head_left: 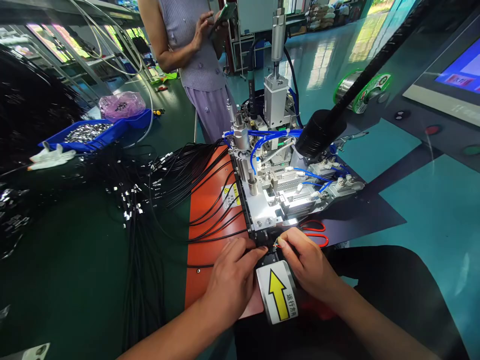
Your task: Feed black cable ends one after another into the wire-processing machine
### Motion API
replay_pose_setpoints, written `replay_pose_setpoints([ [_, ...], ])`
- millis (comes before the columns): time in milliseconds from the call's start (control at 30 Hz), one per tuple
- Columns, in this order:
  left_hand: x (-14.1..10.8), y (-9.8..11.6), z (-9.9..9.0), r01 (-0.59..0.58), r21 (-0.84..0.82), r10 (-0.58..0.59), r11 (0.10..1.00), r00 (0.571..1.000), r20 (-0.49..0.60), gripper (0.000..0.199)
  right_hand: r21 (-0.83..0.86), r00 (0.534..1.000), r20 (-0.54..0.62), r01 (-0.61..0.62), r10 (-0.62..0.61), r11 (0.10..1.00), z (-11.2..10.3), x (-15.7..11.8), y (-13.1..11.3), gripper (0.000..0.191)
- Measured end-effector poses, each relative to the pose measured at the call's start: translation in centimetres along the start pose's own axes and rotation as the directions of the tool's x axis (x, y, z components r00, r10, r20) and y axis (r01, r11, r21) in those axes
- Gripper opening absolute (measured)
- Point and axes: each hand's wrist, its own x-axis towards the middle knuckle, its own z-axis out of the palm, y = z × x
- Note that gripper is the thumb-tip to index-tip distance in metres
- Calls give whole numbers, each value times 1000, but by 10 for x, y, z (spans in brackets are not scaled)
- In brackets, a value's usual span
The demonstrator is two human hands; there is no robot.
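At the near end of the machine, my left hand (234, 270) has its fingers closed, with thumb and fingertip pressed down at the black carrier track (269, 258). A black cable (204, 266) runs across the orange plate and under this hand. My right hand (305, 260) pinches small thin wire ends (276, 244) just beside the left fingertips. Their exact shape is partly hidden by the fingers. Below both hands is a white label with a yellow arrow (277, 292). The metal machine (275, 192), with blue air tubes, stands directly beyond the hands.
Several black cables lie over the orange plate (210, 215) and green table (75, 240). Red-handled scissors (317, 241) lie right of the track. A blue tray (90, 135) holds metal parts. A black hose (326, 130) slants overhead. Another person (198, 65) stands behind, holding a phone.
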Motion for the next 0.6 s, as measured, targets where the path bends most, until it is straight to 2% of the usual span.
replay_pose_setpoints([
  [600, -2, -4, 8, -40, 25, 41, 999, 999, -16, 25, 10, 999, -44, -12, 13, 1000, 4, 0, 1, 23],
])
